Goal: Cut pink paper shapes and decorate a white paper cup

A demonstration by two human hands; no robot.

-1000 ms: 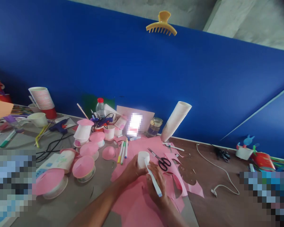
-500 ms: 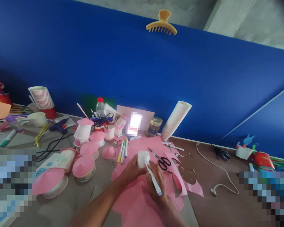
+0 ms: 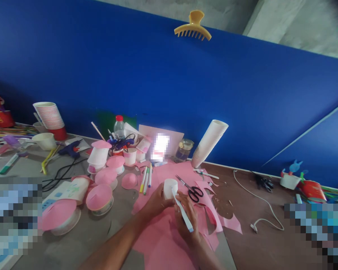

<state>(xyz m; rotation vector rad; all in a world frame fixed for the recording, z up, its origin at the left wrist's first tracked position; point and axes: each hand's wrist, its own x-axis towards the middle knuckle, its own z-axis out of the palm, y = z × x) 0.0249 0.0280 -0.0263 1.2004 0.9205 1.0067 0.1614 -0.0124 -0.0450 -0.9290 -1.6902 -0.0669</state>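
Note:
My left hand (image 3: 157, 198) is closed around a small white paper cup (image 3: 170, 187), steadying it above the pink paper (image 3: 163, 240). In my right hand (image 3: 187, 213) is a white marker (image 3: 183, 212) with a light-blue end, slanting across the fingers. Its upper tip meets the cup's side; any mark there is too small to make out. Black-handled scissors (image 3: 195, 194) lie with blades apart just right of the cup. Left of my hands, several capped markers (image 3: 145, 180) rest beside a small pink paper cone (image 3: 129, 181).
Several white cups with pink paper tops (image 3: 100, 197) crowd the left side. Behind them stand a red-capped bottle (image 3: 119, 127) and a glass jar (image 3: 184, 150). A tall leaning stack of paper cups (image 3: 210, 144) is at the back. A white cable (image 3: 266, 198) curves at right.
Both hands keep almost the same place, with the marker still against the cup. At the far left, an orange sheet has drawn back toward the picture's edge.

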